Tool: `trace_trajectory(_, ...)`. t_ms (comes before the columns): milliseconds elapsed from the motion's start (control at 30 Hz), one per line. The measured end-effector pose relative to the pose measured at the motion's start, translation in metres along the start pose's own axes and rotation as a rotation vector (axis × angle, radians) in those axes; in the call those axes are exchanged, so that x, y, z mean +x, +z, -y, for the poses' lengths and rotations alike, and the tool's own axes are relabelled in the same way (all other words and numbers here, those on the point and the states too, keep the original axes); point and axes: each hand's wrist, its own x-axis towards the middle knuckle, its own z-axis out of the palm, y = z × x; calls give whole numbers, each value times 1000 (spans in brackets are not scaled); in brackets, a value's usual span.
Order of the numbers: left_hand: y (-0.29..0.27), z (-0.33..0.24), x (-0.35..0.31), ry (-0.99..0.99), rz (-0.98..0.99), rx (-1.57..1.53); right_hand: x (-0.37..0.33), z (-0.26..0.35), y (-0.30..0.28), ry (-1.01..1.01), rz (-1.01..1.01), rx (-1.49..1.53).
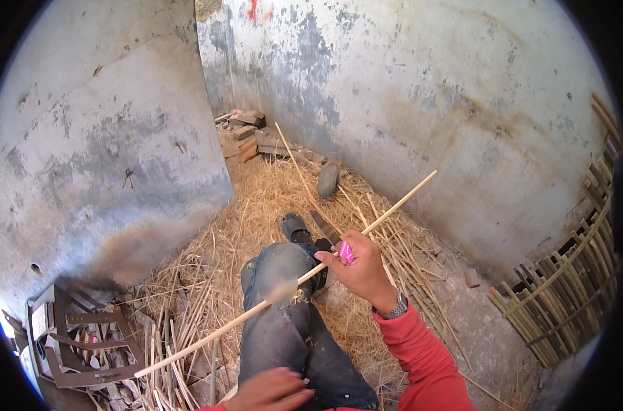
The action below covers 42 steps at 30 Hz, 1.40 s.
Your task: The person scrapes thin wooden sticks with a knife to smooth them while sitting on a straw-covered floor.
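Note:
My right hand is closed round a long, pale, peeled stick, which slants across my knees from lower left to upper right. Something bright pink shows between its fingers. A dark, flat, blade-like piece juts out just beyond the knuckles; whether it joins the pink part is hidden. Lower down, my left hand hovers by my thigh with fingers stretched out, holding nothing visible. Dark, dusty trousers cover my legs, and a pale blurred patch lies over one knee.
Straw and shavings litter the floor, with loose sticks on the right. A brown frame lies at lower left. A curved stick-woven panel leans at the right. Bricks and a stone lie near the walls.

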Motion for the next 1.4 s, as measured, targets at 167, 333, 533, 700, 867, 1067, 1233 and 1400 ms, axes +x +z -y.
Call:
trace_trajectory(167,78,-8,-26,-102,415,280,0,8,0,22,-5,-17)
trace_trajectory(333,95,-17,-47,-192,593,74,-2,10,3,81,-30,73)
trace_trajectory(533,100,-22,-42,-277,568,138,-9,0,5,101,-1,56)
trace_trajectory(700,108,-25,-48,-324,529,198,-4,4,7,113,12,46)
trace_trajectory(867,105,-15,-40,-377,546,67,0,5,7,47,-2,55)
trace_trajectory(1067,56,6,-7,-561,524,-490,6,6,1,42,36,32)
trace_trajectory(1233,47,17,50,-285,185,-357,14,8,-1,-6,88,-11)
trace_trajectory(1400,17,20,59,-82,-121,-97,23,21,-16,-16,124,1)
